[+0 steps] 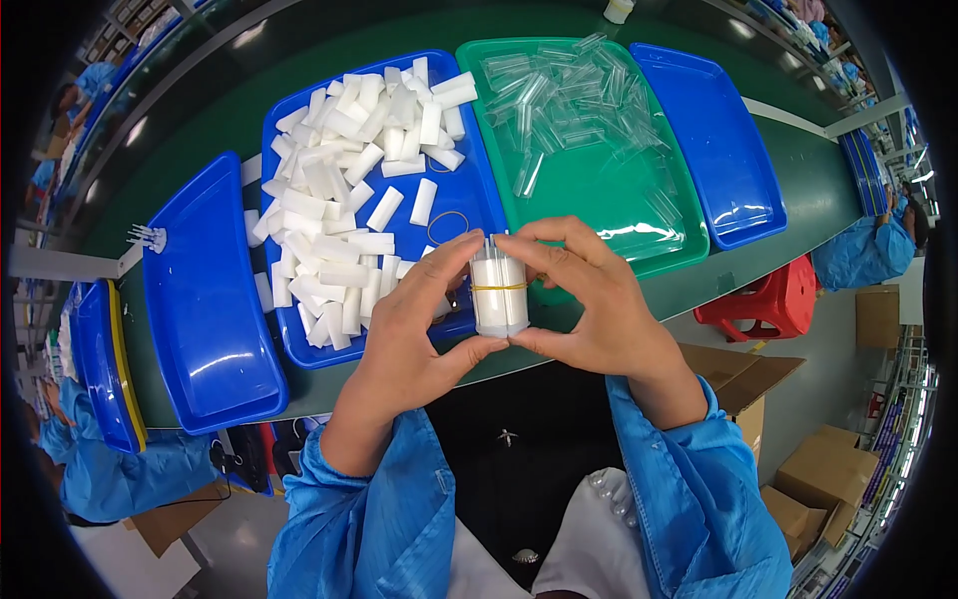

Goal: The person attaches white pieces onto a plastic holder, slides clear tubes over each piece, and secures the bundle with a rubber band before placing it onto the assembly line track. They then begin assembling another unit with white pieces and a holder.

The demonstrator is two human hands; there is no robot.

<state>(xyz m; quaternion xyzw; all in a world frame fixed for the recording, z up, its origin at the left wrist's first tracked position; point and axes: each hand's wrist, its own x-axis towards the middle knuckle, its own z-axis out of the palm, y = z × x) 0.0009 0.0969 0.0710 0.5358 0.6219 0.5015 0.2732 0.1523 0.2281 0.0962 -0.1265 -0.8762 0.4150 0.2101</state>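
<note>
Between both hands is an upright bundle of white pieces [501, 299], with clear plastic showing at its top and a yellow rubber band [499, 288] around its middle. My left hand [414, 319] grips its left side, index finger at the top and thumb at the bottom. On the opposite side my right hand [589, 299] holds it the same way, thumb close to the other thumb. Just beyond, a blue tray [461, 205] bears many loose white pieces [339, 200]. A green tray [599, 200] to its right holds clear plastic sleeves [574, 100].
Blue trays lie at the left [215, 309] and the far right [714, 150] of the green table [798, 180]. White prongs [148, 238] sit on the left tray's edge. A red stool [768, 304] and cardboard boxes [823, 469] stand at right. Co-workers in blue work at both sides.
</note>
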